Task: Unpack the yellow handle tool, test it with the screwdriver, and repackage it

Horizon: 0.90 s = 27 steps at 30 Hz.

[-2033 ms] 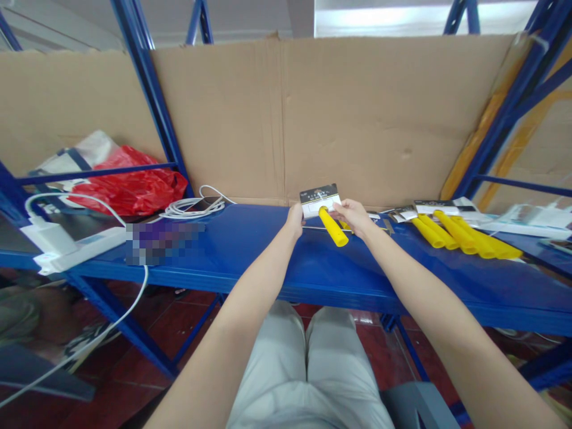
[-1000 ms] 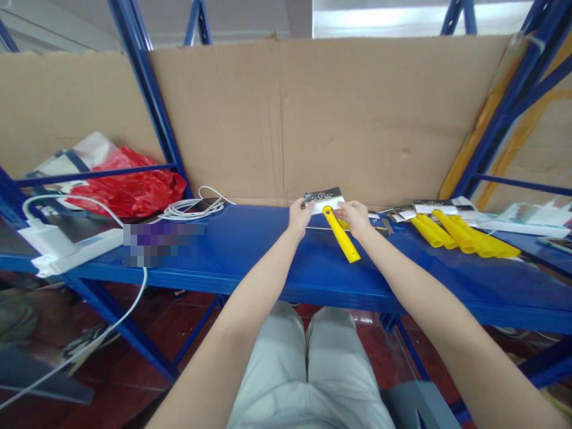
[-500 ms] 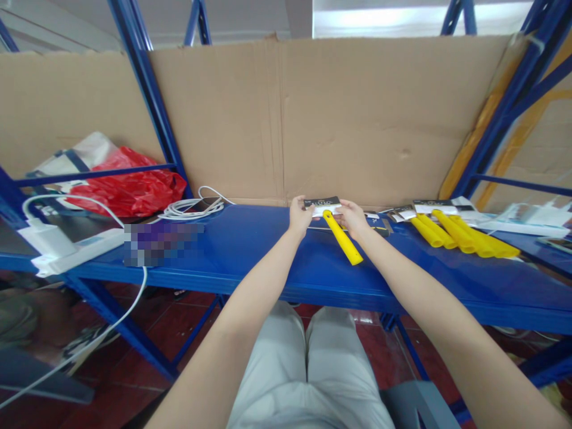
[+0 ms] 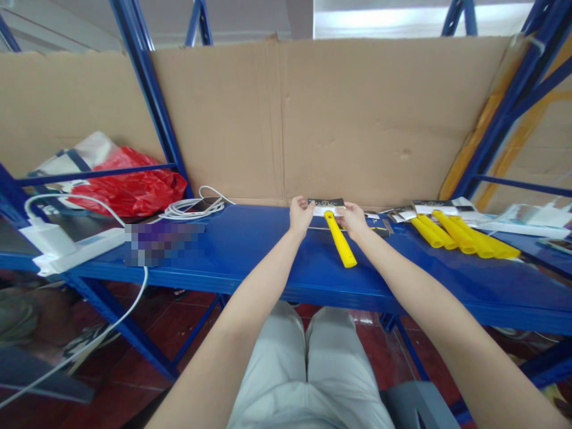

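Note:
A yellow-handled scraper (image 4: 342,241) lies across the middle of the blue shelf, its wide head covered by a black-and-white card (image 4: 329,208) and its handle pointing toward me. At the card's left edge, my left hand (image 4: 301,215) is closed with thumb and fingers on it. The right edge is pinched by my right hand (image 4: 354,220). Beneath and beside my right hand lies a dark flat item (image 4: 381,229), partly hidden. Several similar yellow-handled scrapers (image 4: 465,235) rest in a row farther right, with black-and-white cards on their heads.
Cardboard (image 4: 348,119) stands behind the blue shelf (image 4: 250,238). On the left are a coiled white cable (image 4: 192,208), a red plastic bag (image 4: 129,185) and a white power strip (image 4: 84,250). Another white strip (image 4: 527,223) lies far right. A person's leg shows lower left.
The scraper has turned slightly: its handle end has swung left, and its card has shifted a little to the right. Both hands stay at the card's edges.

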Tool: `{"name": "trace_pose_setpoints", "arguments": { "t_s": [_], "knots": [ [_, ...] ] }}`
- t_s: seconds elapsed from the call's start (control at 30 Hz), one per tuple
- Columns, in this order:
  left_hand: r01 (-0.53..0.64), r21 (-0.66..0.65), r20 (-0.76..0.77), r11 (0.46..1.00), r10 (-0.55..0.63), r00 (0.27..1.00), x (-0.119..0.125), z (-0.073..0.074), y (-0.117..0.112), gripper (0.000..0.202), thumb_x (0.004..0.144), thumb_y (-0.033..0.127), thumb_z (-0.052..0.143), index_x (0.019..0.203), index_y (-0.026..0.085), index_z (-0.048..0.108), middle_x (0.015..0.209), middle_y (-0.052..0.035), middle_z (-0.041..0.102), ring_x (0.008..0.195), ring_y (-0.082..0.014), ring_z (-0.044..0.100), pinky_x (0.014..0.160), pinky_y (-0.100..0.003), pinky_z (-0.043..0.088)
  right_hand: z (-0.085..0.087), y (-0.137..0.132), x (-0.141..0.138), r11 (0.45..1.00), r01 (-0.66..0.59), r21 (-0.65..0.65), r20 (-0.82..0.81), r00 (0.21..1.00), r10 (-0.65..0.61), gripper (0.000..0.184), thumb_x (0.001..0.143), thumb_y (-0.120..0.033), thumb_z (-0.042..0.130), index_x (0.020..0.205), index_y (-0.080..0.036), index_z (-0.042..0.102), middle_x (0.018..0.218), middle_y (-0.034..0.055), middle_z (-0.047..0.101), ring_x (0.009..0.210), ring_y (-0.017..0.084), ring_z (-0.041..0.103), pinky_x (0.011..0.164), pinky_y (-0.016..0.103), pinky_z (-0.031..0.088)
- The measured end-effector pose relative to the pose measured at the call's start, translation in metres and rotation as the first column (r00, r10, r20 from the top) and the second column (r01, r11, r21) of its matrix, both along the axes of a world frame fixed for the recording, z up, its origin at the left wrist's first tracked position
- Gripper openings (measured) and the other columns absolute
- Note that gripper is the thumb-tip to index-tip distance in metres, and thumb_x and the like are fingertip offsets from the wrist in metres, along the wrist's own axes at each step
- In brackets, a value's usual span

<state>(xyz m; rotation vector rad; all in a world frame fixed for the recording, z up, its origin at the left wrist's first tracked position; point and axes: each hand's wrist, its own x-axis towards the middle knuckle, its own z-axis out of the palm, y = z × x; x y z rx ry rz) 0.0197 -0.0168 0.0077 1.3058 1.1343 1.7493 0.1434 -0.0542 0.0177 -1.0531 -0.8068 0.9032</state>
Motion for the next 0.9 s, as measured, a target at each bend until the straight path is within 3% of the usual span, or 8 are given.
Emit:
{"name": "trace_pose_setpoints", "arguments": {
  "t_s": [0.13, 0.27, 0.37, 0.5, 0.63, 0.9],
  "knots": [
    [-0.016, -0.098, -0.062, 0.995, 0.01, 0.998, -0.002, -0.002, 0.003, 0.025, 0.078, 0.016, 0.072, 0.097, 0.016, 0.056, 0.107, -0.0117, 0.067, 0.105, -0.0194, 0.065, 0.092, -0.03, 0.048, 0.0, 0.001, 0.001, 0.999, 0.052, 0.01, 0.002, 0.999, -0.052, 0.027, 0.072, 0.003, 0.054, 0.082, -0.022, 0.048, 0.063, -0.0066, 0.059, 0.054, 0.01, 0.062, 0.045, 0.017, 0.053],
    [0.142, -0.276, -0.025, 0.951, -0.155, 0.988, -0.003, -0.001, -0.002, 0.013, 0.085, 0.025, 0.066, 0.09, 0.015, 0.058, 0.088, -0.0087, 0.07, 0.078, -0.0194, 0.072, 0.071, -0.028, 0.052, 0.001, 0.001, 0.001, 0.997, 0.072, 0.004, -0.001, 0.997, -0.072, 0.025, 0.074, 0.002, 0.053, 0.078, -0.021, 0.046, 0.062, -0.006, 0.058, 0.054, 0.01, 0.061, 0.043, 0.016, 0.05],
    [0.262, -0.337, 0.042, 0.904, -0.264, 0.964, -0.004, 0.004, -0.011, 0.015, 0.087, 0.03, 0.064, 0.086, 0.015, 0.06, 0.079, -0.0074, 0.07, 0.063, -0.0175, 0.071, 0.062, -0.025, 0.051, 0.0, 0.001, 0.002, 0.996, 0.091, 0.014, -0.004, 0.996, -0.091, 0.025, 0.074, 0.001, 0.054, 0.077, -0.022, 0.046, 0.064, -0.0055, 0.059, 0.056, 0.01, 0.062, 0.048, 0.019, 0.054],
    [0.427, -0.351, 0.088, 0.833, -0.425, 0.901, -0.004, 0.008, -0.02, 0.018, 0.09, 0.031, 0.059, 0.083, 0.015, 0.064, 0.081, -0.0105, 0.073, 0.062, -0.0167, 0.07, 0.062, -0.026, 0.054, -0.003, 0.004, 0.005, 0.997, 0.079, 0.023, 0.026, 0.997, -0.079, 0.023, 0.074, 0.0, 0.053, 0.075, -0.022, 0.047, 0.068, -0.0032, 0.061, 0.061, 0.013, 0.064, 0.059, 0.025, 0.059],
    [0.548, -0.338, 0.089, 0.765, -0.553, 0.828, -0.004, 0.008, -0.022, 0.014, 0.084, 0.029, 0.067, 0.085, 0.015, 0.068, 0.088, -0.0109, 0.074, 0.069, -0.0185, 0.071, 0.066, -0.029, 0.056, -0.007, 0.009, 0.01, 0.999, 0.03, 0.017, 0.072, 0.997, -0.031, 0.022, 0.074, -0.002, 0.053, 0.077, -0.023, 0.047, 0.065, -0.0033, 0.06, 0.063, 0.014, 0.065, 0.061, 0.026, 0.06],
    [0.613, -0.308, 0.112, 0.728, -0.612, 0.783, -0.004, 0.006, -0.022, 0.019, 0.081, 0.028, 0.07, 0.096, 0.016, 0.069, 0.093, -0.0109, 0.073, 0.072, -0.0188, 0.07, 0.066, -0.029, 0.056, -0.004, 0.003, 0.012, 0.997, -0.062, -0.043, 0.071, 0.995, 0.065, 0.018, 0.074, -0.002, 0.054, 0.077, -0.019, 0.051, 0.067, -0.001, 0.063, 0.055, 0.011, 0.061, 0.053, 0.022, 0.054]
  ]
}}
